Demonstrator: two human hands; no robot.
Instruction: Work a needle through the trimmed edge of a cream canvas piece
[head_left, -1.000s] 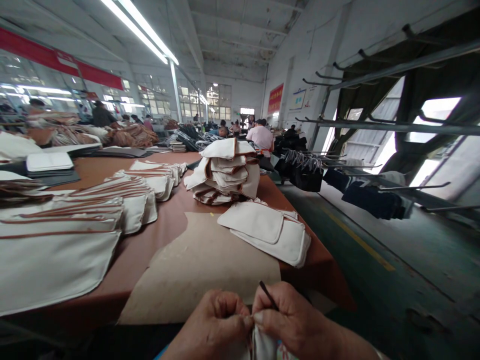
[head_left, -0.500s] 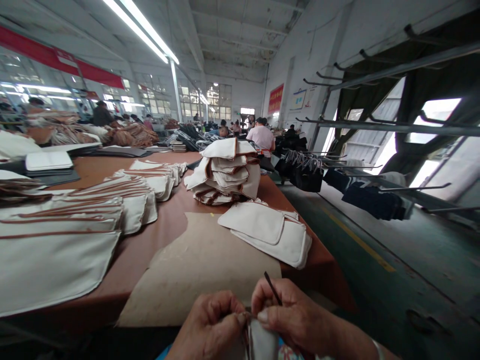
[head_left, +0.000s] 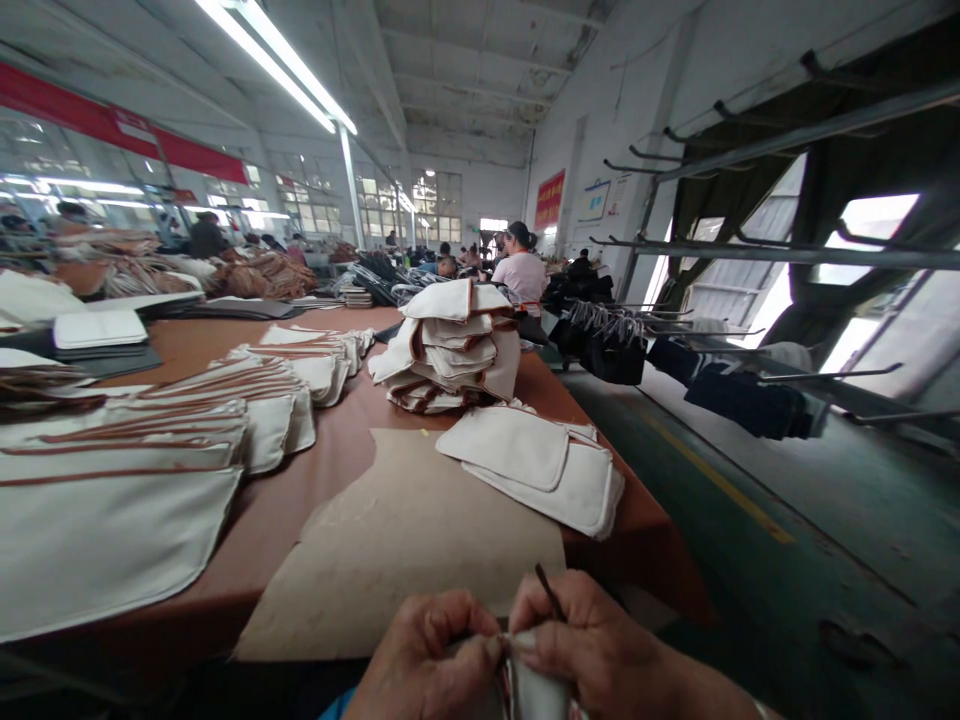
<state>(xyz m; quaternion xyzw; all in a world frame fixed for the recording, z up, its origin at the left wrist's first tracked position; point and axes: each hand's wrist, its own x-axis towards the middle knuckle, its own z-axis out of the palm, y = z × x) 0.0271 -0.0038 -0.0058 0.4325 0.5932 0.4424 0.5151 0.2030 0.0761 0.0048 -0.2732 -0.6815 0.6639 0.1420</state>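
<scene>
At the bottom of the head view, my left hand [head_left: 435,655] pinches the edge of a white fabric piece [head_left: 536,692] with brown trim. My right hand [head_left: 581,635] grips the same edge just beside it, fingertips nearly touching the left ones. A thin dark tool [head_left: 551,592] sticks up from between the right fingers; its lower end is hidden, so its kind does not show. Most of the fabric piece hangs below the frame. Ahead lies a brown paper sheet [head_left: 405,540] on the table edge, with two flat white pieces [head_left: 525,455] on its right.
The brown-covered table [head_left: 330,450] bears a tall pile of folded white pieces [head_left: 450,345] and long rows of brown-edged white pieces [head_left: 112,530] at left. Metal racks [head_left: 780,260] with dark goods stand to the right. A person in a pale top [head_left: 520,275] is farther back.
Both hands have shifted slightly right and down, still pinching the fabric edge. The dark tool has moved with my right hand. The distant person's head has turned.
</scene>
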